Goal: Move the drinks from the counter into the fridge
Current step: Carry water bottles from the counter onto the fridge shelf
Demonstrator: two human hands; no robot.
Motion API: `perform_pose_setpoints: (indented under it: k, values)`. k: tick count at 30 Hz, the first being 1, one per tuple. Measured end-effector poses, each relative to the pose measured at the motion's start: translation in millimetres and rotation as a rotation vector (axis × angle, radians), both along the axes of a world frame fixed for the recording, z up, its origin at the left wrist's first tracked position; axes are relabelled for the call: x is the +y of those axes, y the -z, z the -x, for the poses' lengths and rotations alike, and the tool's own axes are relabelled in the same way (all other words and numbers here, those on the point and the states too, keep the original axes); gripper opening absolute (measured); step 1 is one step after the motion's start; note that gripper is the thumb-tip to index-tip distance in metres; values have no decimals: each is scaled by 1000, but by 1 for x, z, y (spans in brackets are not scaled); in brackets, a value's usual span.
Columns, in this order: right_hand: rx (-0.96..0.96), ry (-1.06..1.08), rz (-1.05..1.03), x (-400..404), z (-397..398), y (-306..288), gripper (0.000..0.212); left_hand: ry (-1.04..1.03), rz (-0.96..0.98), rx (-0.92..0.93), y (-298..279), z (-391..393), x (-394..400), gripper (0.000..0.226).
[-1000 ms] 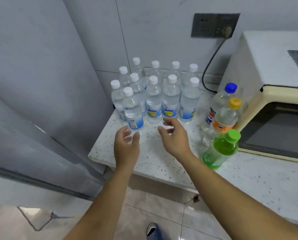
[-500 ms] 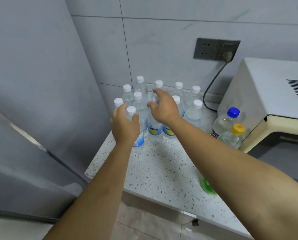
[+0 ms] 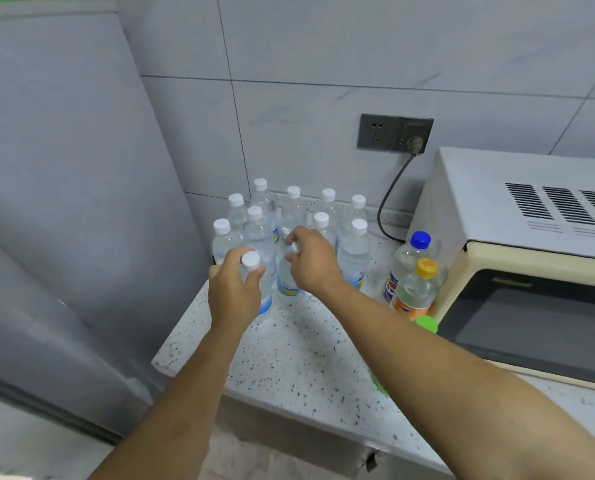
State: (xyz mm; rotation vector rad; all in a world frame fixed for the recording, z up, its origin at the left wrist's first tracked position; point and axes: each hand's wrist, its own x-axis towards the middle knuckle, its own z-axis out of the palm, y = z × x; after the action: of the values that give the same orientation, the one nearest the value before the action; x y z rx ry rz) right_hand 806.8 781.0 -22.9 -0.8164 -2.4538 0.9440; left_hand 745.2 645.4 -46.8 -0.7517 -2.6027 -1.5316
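Note:
Several clear water bottles with white caps stand in a cluster at the back left of the speckled counter. My left hand is wrapped around the neck of the front-left water bottle, its cap showing between my fingers. My right hand grips the top of the front-middle water bottle. Beside the cluster stand a blue-capped soda bottle, an orange-capped bottle and a green bottle, mostly hidden by my right forearm.
The grey fridge stands directly left of the counter, its door swung toward me. A cream microwave fills the right side, its cord running to a wall socket.
Both hands reached forward from the bare counter into the bottle cluster and closed on the tops of two front water bottles. The view tilted up toward the wall.

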Motion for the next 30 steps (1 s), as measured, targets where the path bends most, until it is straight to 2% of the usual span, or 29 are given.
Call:
perform_pose_setpoints:
  k: [4, 10, 13, 17, 22, 25, 30]
  values:
    - [37, 9, 34, -4, -28, -2, 23, 52, -70, 48, 8, -10, -20, 28]
    - [-46, -21, 33, -4, -54, -3, 25, 100, -76, 37, 17, -29, -29, 29]
    - [43, 14, 49, -10, -67, 10, 28, 130, -72, 20, 30, -37, -33, 31]
    - [199, 103, 4, -25, -86, 32, 38, 167, -65, -77, 48, -45, -43, 46]
    - [327, 164, 198, -43, -105, 64, 67, 270, -59, -216, 76, -43, -54, 77]
    - [307, 189, 263, -49, -113, 85, 83, 310, -100, -322, 92, -38, -55, 81]
    - [283, 248, 372, -56, -117, 117, 81, 323, -110, -434, 109, -28, -52, 80]
